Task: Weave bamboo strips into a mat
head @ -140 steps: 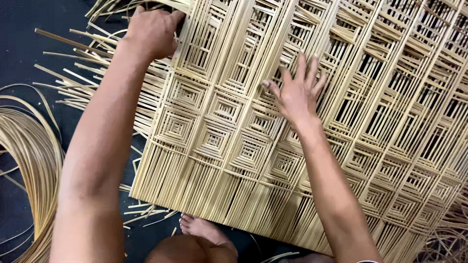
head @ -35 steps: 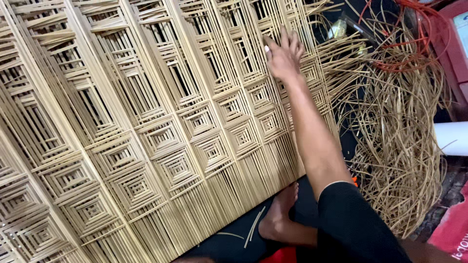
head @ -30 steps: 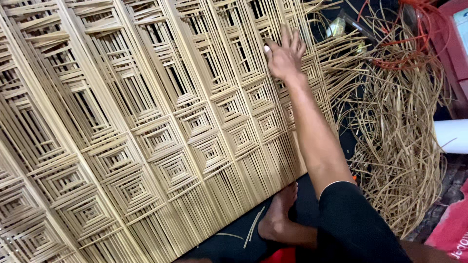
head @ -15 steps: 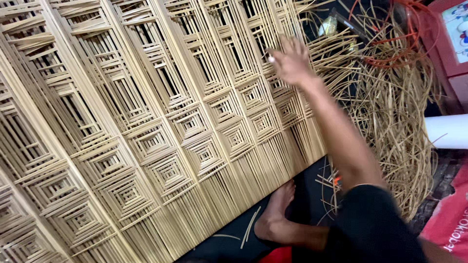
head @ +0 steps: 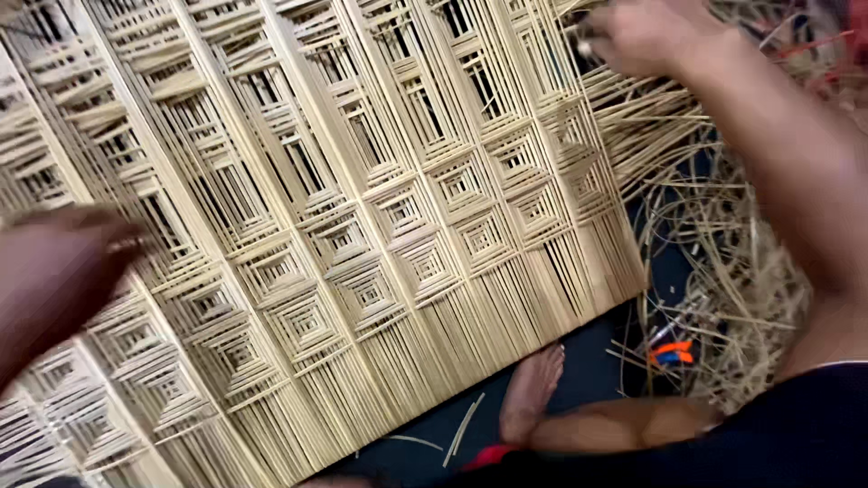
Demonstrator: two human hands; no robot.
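A large woven cane panel with nested square patterns fills most of the head view. My right hand is at the panel's far right edge near the top, blurred, its fingers curled at the loose cane ends there. My left hand comes in from the left edge, blurred, hovering over or resting on the weave; I cannot tell its grip. My bare foot lies just below the panel's near edge.
A tangled heap of loose cane strips lies to the right of the panel. A small orange and blue tool sits on the dark floor among the strips. A few stray splints lie near my foot.
The view has shifted. My right hand has moved right to the panel's edge and curled its fingers. My left hand has come into view from the left.
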